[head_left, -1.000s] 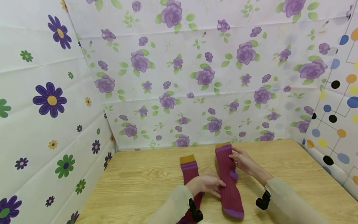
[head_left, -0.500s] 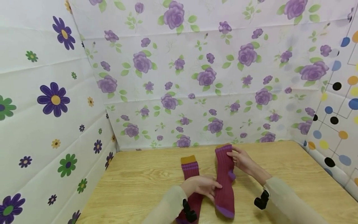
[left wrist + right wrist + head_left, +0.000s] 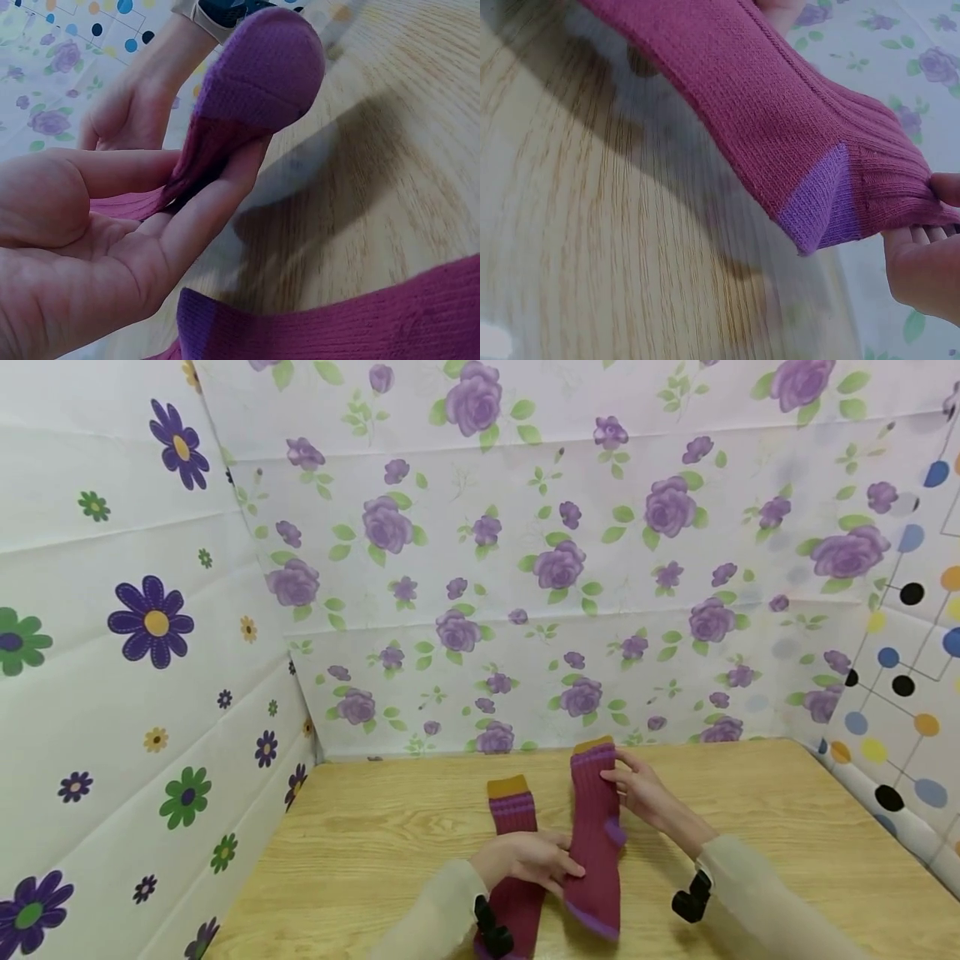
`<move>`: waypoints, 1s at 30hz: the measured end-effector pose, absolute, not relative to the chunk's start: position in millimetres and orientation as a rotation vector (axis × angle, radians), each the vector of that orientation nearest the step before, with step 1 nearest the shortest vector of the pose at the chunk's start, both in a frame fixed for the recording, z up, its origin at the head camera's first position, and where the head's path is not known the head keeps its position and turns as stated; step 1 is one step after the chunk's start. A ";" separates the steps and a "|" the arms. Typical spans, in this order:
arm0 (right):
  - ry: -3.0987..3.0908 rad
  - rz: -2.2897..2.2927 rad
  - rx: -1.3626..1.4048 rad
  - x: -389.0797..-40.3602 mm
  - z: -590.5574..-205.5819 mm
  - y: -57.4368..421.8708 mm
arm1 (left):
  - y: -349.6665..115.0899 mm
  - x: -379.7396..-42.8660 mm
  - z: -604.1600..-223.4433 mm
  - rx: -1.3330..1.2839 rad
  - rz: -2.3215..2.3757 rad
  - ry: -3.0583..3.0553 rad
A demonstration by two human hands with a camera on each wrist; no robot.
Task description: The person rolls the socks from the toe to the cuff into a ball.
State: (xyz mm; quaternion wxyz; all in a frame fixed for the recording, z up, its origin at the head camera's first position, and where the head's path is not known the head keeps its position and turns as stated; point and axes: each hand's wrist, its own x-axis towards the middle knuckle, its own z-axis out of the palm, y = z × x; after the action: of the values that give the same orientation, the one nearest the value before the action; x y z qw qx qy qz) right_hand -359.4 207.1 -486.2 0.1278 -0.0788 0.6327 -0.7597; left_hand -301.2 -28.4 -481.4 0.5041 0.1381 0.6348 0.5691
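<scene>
maroon sock (image 3: pixel 597 852) is held between the two hands in the lower part of the head view, right of centre, and it looks raised off the bench (image 3: pixel 375 843), since the left wrist view has its shadow (image 3: pixel 330 172) falling well apart from the toe (image 3: pixel 262 71). its long axis runs nearly straight up and down the frame, mustard cuff (image 3: pixel 594 745) at the top, purple toe end at the bottom, purple heel (image 3: pixel 616 832) poking out at the right edge. the left hand (image 3: pixel 528 862) comes in from the left and pinches the foot part, its fingers (image 3: pixel 217 206) beneath the fabric and its thumb on the facing side. the right hand (image 3: pixel 637 787) grips the leg from the right, just below the cuff, thumb and fingers on either side of the knit in the right wrist view. so the sock lies across the gap between the hands, left hand nearer the toe, right hand nearer the cuff. the other sock (image 3: pixel 523 912) lies on the bench to the left, roughly parallel, cuff also toward the top of the frame, partly hidden by the left hand and wrist. i'd judge that any sideways placing turns on this near-parallel pair, with the left hand much the closer to the other sock.
</scene>
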 end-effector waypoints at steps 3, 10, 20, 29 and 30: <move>1.827 -2.225 -0.236 -360.1 -486.4 204.0 | -33.4 -301.0 -479.1 0.341 1.375 1.535; 1.779 -2.243 -0.225 -362.5 -485.0 196.5 | -47.3 -301.2 -474.1 0.359 1.365 1.547; 1.732 -2.241 -0.162 -365.6 -482.3 179.2 | -68.3 -298.3 -470.9 0.377 1.314 1.559; 1.726 -2.226 -0.176 -365.9 -484.4 163.3 | -90.2 -292.8 -474.8 0.352 1.298 1.577; 1.726 -2.227 -0.177 -366.2 -485.2 161.6 | -92.6 -292.2 -475.0 0.365 1.298 1.565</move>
State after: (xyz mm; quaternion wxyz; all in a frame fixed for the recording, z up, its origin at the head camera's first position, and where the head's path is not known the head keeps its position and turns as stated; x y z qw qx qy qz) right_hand -366.2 161.6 -485.2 0.1587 -0.0618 0.6037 -0.7788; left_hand -292.2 -92.6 -475.0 0.5124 0.1516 0.6508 0.5394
